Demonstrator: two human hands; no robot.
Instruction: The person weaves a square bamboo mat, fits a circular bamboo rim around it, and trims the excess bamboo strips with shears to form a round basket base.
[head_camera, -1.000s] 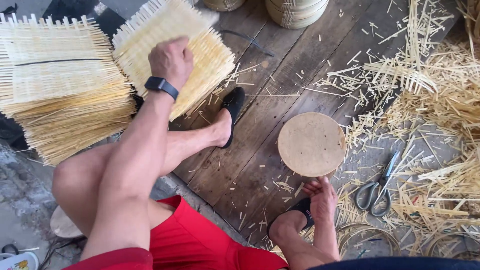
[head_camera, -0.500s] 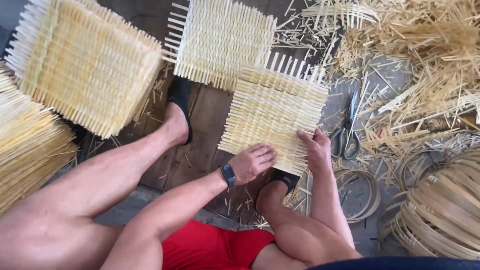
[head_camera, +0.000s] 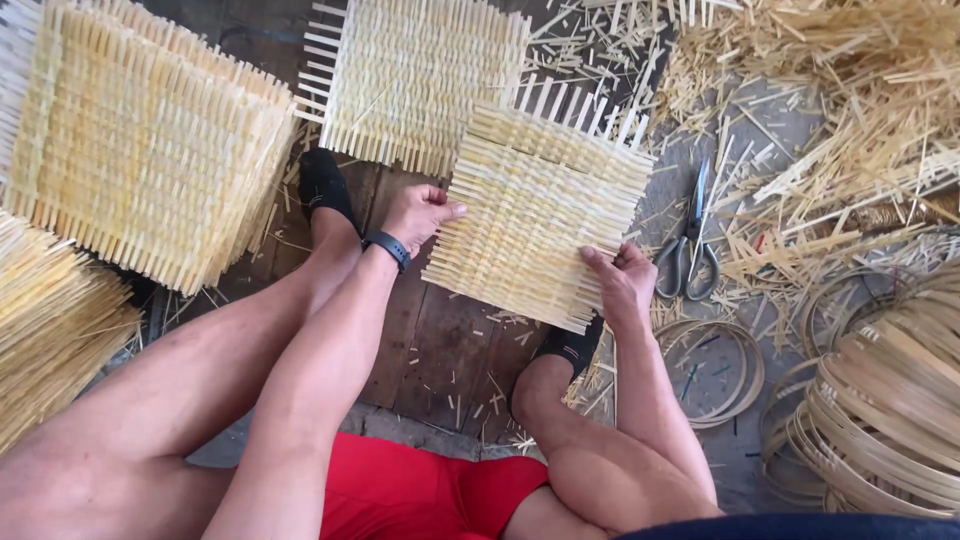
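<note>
Now both hands on one woven mat (head_camera: 540, 225), held tilted over the plank floor (head_camera: 430, 345) between the feet. Left hand (head_camera: 422, 215) at the mat's left edge, thumb on top, fingers curled under, clamped on the edge; black wristband (head_camera: 386, 248) on that wrist. Right hand (head_camera: 622, 285) at the lower right corner, fingers pinched on the mat's fringe. Changed from a second ago: left hand then up on the mat stack, right hand down by a round wooden disc; half a second ago mat already down in front, left hand flat on its lower edge. Disc no longer visible, probably under the mat, cannot tell. Reads as mat fetched and now being squared up in a two-hand grip. Second mat (head_camera: 420, 80) lying flat just behind, overlapped by the held one. Mat stack (head_camera: 150, 150) well left. Scissors (head_camera: 690, 240) just right of the mat, untouched. Hoops (head_camera: 880, 400) and loose strips (head_camera: 850, 100) far right.
</note>
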